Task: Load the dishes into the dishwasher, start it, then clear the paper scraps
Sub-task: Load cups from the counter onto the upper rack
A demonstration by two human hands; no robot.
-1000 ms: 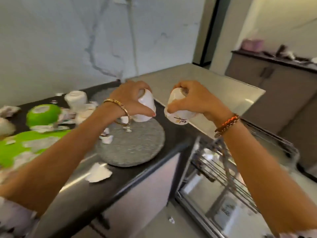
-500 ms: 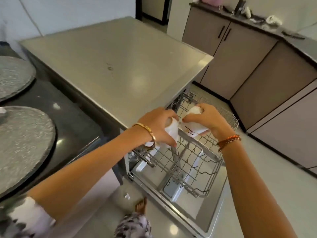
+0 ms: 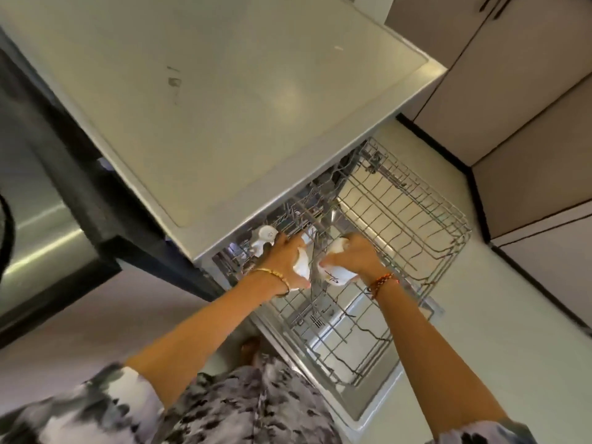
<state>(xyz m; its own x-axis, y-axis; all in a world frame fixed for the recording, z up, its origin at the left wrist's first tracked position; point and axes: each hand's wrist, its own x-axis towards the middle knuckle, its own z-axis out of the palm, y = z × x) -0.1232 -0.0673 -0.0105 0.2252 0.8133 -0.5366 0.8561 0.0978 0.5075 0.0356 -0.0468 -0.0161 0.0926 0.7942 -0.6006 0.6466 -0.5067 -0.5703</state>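
Your left hand (image 3: 286, 262) curls its fingers and thumb round a small white cup (image 3: 302, 268), gripping it from above with the thumb tip at the cup's near edge. Your right hand (image 3: 354, 257) grips a second white cup (image 3: 337, 275) the same way; this one carries a dark handwritten mark and a red dot on its near side. The two cups sit just beside each other, almost touching, and both hang over the pulled-out wire rack (image 3: 413, 219) of the dishwasher, at its left near part. Whether either cup already rests on the wires, you cannot tell from this angle.

A gold bangle (image 3: 272, 274) circles your left wrist and an orange beaded band (image 3: 381, 281) your right. Just left of your left hand, another white cup (image 3: 264, 238) stands in the rack under the edge of the dishwasher's top. The rest of the rack, to the right and far side, shows bare wires and tines.

Below the rack the open dishwasher door (image 3: 358, 398) lies flat, reaching toward you. The pale grey top of the dishwasher (image 3: 224, 100) fills the far left of the view, with a small dark smudge on it. Left of that runs a dark counter edge (image 3: 80, 174) and a brushed steel front (image 3: 41, 238). Beige cabinets (image 3: 528, 100) with dark plinths stand on the right, across a pale floor (image 3: 499, 315). Your patterned grey sleeves (image 3: 105, 408) show at the near edge.
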